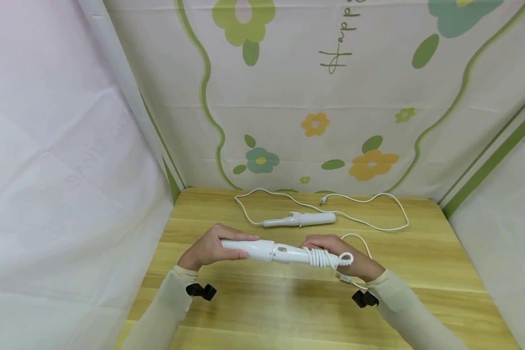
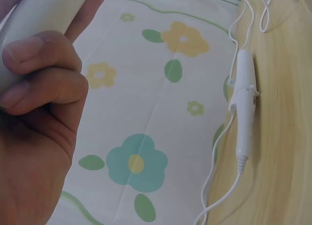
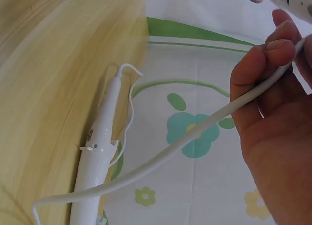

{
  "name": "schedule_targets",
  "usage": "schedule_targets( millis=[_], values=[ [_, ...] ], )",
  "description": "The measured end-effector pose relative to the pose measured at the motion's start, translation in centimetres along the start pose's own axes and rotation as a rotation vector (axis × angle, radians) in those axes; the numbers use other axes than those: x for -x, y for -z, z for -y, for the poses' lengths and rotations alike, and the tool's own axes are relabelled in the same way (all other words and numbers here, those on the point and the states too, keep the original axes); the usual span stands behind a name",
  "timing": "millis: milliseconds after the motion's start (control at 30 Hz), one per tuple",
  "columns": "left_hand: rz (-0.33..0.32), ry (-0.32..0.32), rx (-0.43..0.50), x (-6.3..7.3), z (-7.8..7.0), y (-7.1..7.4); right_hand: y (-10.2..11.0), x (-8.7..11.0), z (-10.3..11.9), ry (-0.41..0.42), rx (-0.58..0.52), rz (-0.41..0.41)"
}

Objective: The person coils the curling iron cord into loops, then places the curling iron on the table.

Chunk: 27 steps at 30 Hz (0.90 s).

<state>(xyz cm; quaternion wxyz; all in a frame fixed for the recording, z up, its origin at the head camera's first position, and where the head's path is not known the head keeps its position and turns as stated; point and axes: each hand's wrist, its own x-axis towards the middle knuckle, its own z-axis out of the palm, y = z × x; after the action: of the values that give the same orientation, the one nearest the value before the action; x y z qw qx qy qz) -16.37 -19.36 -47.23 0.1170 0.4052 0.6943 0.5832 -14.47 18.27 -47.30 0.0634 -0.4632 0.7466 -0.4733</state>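
Note:
My left hand (image 1: 205, 249) grips a white curling iron (image 1: 259, 249) by its thick end, thumb on one side and fingers on the other. Its cord (image 1: 318, 257) is wound in several turns round the slim handle, beside my right hand (image 1: 362, 265). In the right wrist view, the fingers of that hand curl round a loose length of the cord (image 3: 195, 132). The plug (image 1: 345, 278) hangs below the right hand. Farther back, a second white curling iron (image 1: 316, 218) lies on the wooden table (image 1: 262, 311).
The second iron's cord (image 1: 284, 195) runs in loose loops along the back of the table, ending in a plug (image 1: 323, 200). Behind stands a flower-printed cloth (image 1: 288, 87). White cloth walls (image 1: 69, 194) flank the table on both sides.

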Motion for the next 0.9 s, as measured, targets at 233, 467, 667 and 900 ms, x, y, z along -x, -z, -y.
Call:
schedule_targets(
  millis=[233,467,667,900],
  values=[
    [-0.153,-0.004,-0.038,-0.2,-0.1,-0.3,-0.6,0.2,0.2,-0.176,-0.095,-0.103],
    [-0.235,-0.031,-0.05,-0.5,-0.2,-0.4,-1.1,-0.8,0.5,-0.207,-0.114,-0.23],
    [-0.242,-0.055,-0.068,-0.7,-0.4,-0.6,-1.6,-0.6,0.4,-0.264,-0.135,-0.267],
    [-0.328,-0.056,-0.083,-0.6,-0.8,-0.3,-2.1,-0.4,0.2,-0.291,-0.118,-0.273]
  ],
)
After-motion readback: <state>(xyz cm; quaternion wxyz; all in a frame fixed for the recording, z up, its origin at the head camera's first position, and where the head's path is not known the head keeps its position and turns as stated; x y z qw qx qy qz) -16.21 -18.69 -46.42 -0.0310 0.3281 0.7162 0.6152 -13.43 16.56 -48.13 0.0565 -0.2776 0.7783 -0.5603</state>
